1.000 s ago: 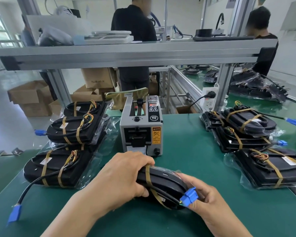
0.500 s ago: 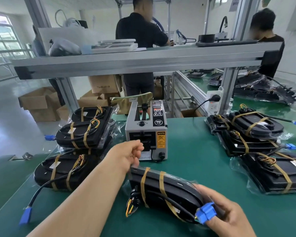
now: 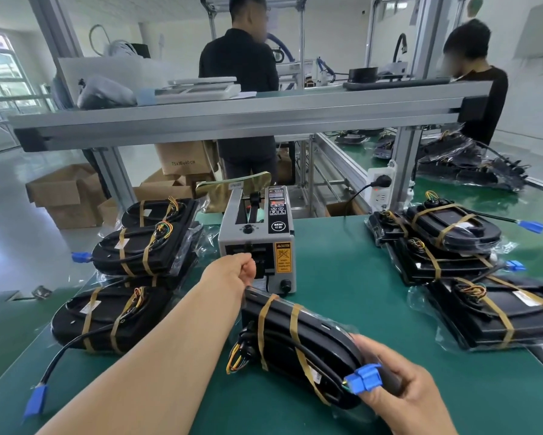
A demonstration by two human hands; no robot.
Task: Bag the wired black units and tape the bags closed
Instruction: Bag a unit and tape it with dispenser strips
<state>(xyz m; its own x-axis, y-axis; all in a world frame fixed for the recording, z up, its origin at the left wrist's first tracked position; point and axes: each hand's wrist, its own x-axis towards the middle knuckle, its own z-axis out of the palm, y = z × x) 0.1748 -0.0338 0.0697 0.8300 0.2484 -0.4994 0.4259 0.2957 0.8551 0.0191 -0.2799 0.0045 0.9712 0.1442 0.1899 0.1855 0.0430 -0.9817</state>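
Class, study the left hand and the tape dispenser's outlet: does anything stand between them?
Nothing visible does. The left hand is at the outlet of the tape dispenser; the bagged unit, gripped by the right hand, lies nearer the camera, not between them.

dispenser (image 3: 257, 243) between two unit stacks (image 3: 144, 246)

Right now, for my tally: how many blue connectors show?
5 blue connectors: one at the right hand; two on the left, near and far; two by the right stack. Others may be hidden.
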